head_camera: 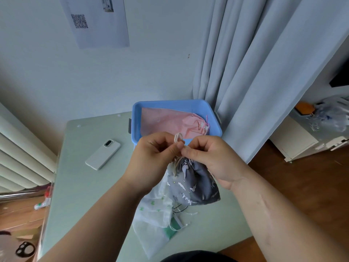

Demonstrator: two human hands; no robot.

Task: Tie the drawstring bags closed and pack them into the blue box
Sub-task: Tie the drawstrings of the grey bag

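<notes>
White bags [151,220] lie on the table [85,186], nearest. Above them, left grip [151,159] and right grip [213,159] each pinch the cord [178,138] of the raised grey bag [194,184]. Pink bag [166,121] lies inside the blue box [137,118].

The box [136,120] is light blue, and the pink bag [166,121] inside it is plain, without a print. The grey bag [196,184] is dark, scattered with white shapes, and its cord [178,138] is cream. The white bag [154,208] is sheer, dotted with small green marks. The surface [90,195] is pale green, the phone [103,155] white, the curtain [255,72] pale grey-blue and the floor [311,186] reddish-brown wood. The white sheet [98,21] on the wall carries 1 black square code.
</notes>
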